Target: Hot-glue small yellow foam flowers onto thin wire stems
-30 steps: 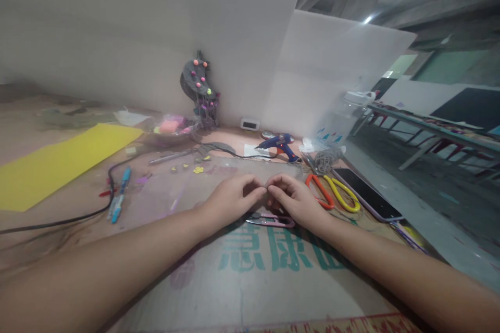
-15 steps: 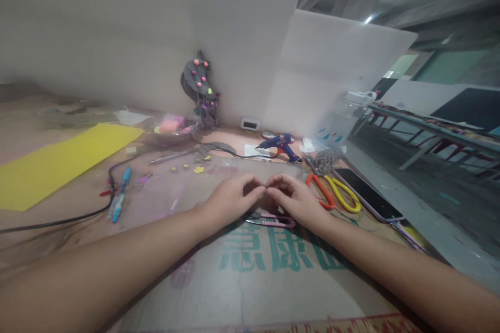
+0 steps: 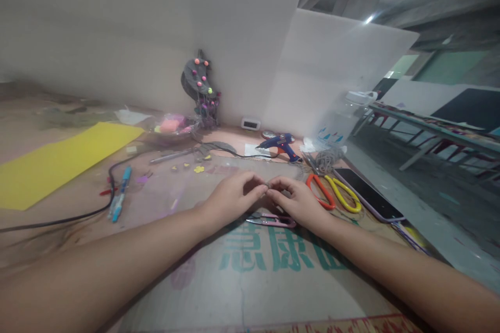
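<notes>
My left hand and my right hand meet fingertip to fingertip over the middle of the cardboard-covered table. Both pinch a tiny thing between thumb and fingers; it is too small to name. Pink thread snips lie on the cardboard just under my right hand. Scissors with one orange and one yellow handle lie right of that hand.
A blue glue gun and a coil of wire lie behind my hands. A phone rests at the right edge. Left are a yellow sheet, a black cable and blue pens. A grey beaded ornament leans on the wall.
</notes>
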Action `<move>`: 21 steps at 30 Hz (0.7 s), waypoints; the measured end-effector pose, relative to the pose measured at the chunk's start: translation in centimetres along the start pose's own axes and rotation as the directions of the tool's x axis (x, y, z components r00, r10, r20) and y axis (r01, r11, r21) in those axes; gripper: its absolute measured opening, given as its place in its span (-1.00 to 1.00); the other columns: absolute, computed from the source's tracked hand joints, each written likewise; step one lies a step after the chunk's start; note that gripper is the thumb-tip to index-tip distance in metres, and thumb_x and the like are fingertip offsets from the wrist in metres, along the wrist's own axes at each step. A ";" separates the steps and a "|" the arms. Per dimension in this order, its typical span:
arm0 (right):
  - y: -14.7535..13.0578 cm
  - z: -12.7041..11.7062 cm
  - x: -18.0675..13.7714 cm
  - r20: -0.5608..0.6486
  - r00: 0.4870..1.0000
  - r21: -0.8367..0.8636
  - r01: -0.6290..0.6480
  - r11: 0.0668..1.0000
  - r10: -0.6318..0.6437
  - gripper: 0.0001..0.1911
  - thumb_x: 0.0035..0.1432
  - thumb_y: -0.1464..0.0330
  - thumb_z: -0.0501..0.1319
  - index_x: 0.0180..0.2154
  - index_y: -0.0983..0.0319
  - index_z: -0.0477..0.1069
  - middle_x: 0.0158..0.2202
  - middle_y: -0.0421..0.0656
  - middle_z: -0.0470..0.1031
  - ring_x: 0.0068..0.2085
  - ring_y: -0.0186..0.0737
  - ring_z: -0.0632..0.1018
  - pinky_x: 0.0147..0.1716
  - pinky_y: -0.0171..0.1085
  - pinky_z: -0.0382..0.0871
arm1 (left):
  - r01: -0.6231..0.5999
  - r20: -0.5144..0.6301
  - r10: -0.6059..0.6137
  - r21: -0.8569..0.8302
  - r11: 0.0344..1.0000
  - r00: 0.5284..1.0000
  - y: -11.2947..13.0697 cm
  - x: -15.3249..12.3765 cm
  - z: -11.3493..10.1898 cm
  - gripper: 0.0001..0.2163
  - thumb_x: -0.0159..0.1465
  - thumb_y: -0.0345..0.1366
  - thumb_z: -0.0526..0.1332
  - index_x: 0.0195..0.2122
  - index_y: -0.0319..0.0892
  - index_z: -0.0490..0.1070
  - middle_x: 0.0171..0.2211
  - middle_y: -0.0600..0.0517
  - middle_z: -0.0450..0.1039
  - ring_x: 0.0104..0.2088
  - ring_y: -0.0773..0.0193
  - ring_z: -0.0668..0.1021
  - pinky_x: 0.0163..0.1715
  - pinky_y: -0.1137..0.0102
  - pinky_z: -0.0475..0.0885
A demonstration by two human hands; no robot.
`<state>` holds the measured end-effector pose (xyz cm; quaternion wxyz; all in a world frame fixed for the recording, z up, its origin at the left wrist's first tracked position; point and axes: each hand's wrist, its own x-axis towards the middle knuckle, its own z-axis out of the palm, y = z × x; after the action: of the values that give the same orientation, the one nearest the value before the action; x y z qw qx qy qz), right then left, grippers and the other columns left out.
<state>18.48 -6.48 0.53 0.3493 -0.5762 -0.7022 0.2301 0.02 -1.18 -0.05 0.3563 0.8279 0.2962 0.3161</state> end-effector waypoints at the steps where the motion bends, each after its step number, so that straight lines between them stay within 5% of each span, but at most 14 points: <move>1: 0.0 0.0 0.0 0.004 1.000 0.003 0.006 1.000 -0.006 -0.83 0.17 0.28 0.15 -0.33 0.24 0.42 -0.43 -0.22 0.48 -0.40 -0.30 0.47 -0.39 -0.35 0.32 | -0.003 0.001 0.003 -0.005 1.000 1.000 0.0 0.0 0.0 -0.79 0.30 -0.17 0.10 -0.23 -0.17 0.44 -0.27 0.03 0.52 -0.26 0.23 0.51 -0.29 0.39 0.34; 21: -0.3 0.0 -0.2 0.070 0.997 0.023 -0.014 1.000 0.013 -0.83 0.18 0.27 0.15 -0.32 0.22 0.43 -0.44 -0.23 0.49 -0.41 -0.30 0.47 -0.40 -0.36 0.34 | -0.004 -0.012 0.004 0.031 1.000 1.000 0.2 0.1 0.0 -0.78 0.30 -0.20 0.09 -0.25 -0.18 0.45 -0.31 0.03 0.52 -0.28 0.23 0.51 -0.31 0.39 0.33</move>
<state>18.36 -6.72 0.71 0.3296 -0.5684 -0.7073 0.2608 0.14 -1.17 0.14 0.3411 0.8321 0.3014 0.3171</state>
